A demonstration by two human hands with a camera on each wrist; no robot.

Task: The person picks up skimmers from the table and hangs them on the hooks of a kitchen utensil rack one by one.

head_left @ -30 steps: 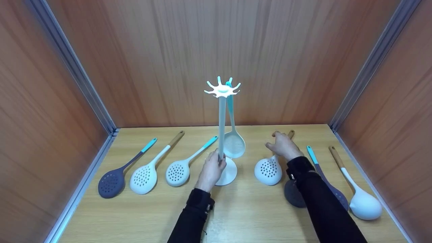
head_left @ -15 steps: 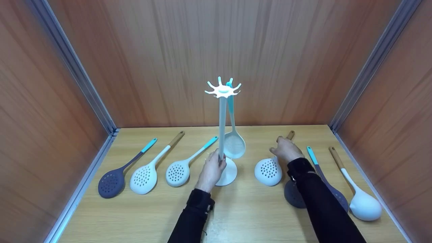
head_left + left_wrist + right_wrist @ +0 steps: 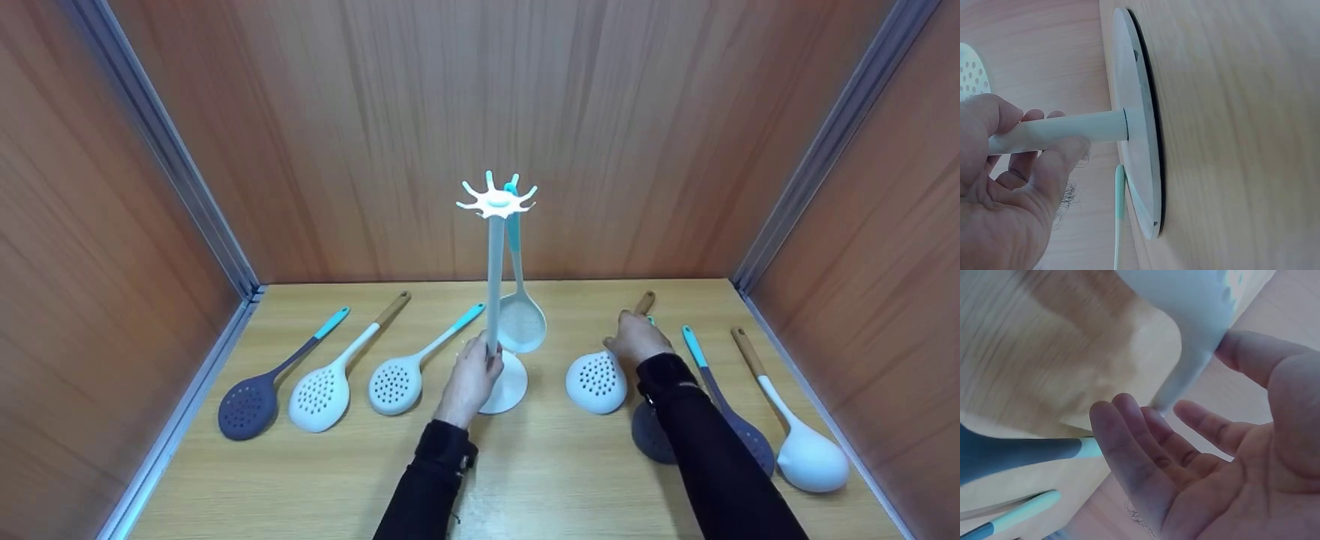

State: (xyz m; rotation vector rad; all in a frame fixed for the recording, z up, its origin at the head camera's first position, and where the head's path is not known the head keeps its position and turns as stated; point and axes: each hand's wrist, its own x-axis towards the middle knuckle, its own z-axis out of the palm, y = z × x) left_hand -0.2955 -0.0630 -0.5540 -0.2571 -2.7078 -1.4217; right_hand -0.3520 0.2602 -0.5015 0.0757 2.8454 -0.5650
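A white utensil stand (image 3: 495, 270) stands upright, with a ring of hooks on top and a round base (image 3: 1134, 84). My left hand (image 3: 471, 379) grips its pole low down, fingers and thumb round it. From the hooks a pale spoon (image 3: 523, 322) with a turquoise handle hangs behind the pole. My right hand (image 3: 641, 337) is at a white skimmer (image 3: 596, 382) with a wooden handle that lies on the table. In the right wrist view the thumb (image 3: 1241, 354) touches the skimmer's neck (image 3: 1188, 363); the other fingers are loosely extended near its handle, not closed round it.
Left of the stand lie a dark skimmer (image 3: 247, 407), a white skimmer with wooden handle (image 3: 321, 397) and a white skimmer with turquoise handle (image 3: 395, 385). At right are a dark utensil (image 3: 652, 435) partly under my arm, a dark slotted turner (image 3: 750, 442) and a white ladle (image 3: 812, 457). Wooden panels (image 3: 480, 135) enclose the table.
My right hand has lowered slightly and moved a little right, toward the skimmer's neck and handle. The left hand still grips the pole, and the stand has barely shifted.
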